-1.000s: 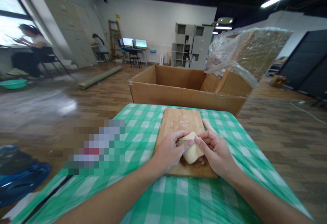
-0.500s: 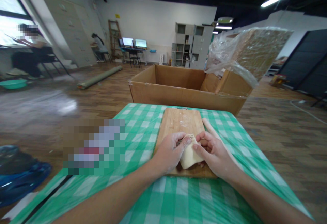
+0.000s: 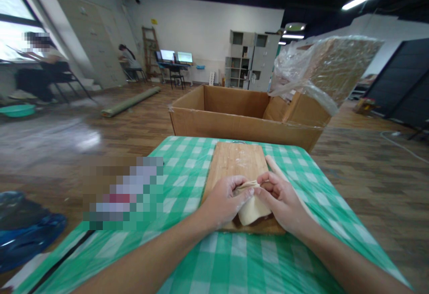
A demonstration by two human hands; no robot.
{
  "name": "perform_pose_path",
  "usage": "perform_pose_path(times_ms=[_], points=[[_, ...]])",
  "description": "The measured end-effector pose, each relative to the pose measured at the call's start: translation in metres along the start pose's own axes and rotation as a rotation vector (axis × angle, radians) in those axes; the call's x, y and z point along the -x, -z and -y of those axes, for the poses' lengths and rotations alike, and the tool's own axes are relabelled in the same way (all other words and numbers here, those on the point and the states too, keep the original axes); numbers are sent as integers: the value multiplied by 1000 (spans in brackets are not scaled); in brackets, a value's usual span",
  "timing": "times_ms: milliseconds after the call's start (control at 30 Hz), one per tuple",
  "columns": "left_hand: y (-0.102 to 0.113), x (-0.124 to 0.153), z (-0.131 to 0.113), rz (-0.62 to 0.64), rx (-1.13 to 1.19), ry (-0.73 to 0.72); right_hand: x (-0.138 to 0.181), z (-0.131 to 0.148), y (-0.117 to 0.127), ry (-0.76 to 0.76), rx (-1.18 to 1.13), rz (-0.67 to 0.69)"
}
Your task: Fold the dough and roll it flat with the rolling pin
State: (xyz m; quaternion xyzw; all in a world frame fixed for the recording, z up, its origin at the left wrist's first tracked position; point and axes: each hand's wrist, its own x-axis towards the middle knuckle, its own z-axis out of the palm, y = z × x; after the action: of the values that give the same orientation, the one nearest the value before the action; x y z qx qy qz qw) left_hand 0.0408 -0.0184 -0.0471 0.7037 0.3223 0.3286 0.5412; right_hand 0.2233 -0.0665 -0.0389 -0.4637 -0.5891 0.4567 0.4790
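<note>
Head view: the left hand and right hand pinch the upper edge of a pale dough sheet over the near end of a wooden board; compared with a second ago, that edge is bunched into folds and the sheet hangs lower, so the shaping seems partway along

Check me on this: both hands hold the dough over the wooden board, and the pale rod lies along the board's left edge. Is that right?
Not quite: the pale rod lies along the right edge of the wooden board, as the head view shows. The rest stands: the left hand and right hand both hold the dough over the board.
</note>
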Motion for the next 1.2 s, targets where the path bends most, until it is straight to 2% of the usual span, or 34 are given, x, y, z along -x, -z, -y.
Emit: perform_pose_path(times_ms=[267, 567, 800, 933, 1100, 1200], points=[[0, 4, -6, 52, -55, -21, 0, 2, 3, 12, 121, -4], [0, 1, -5, 20, -4, -19, 1, 2, 0, -38, 8, -18], [-2, -2, 0, -9, 174, 35, 3, 2, -3, -105, -58, -11], [-1, -2, 2, -9, 258, 31, 1, -1, -2, -95, -61, -38], [0, -2, 2, 7, 219, -13, -1, -1, -1, -57, -50, -73], [0, -1, -2, 24, 190, 8, 0, 0, 0, -65, -59, -44]])
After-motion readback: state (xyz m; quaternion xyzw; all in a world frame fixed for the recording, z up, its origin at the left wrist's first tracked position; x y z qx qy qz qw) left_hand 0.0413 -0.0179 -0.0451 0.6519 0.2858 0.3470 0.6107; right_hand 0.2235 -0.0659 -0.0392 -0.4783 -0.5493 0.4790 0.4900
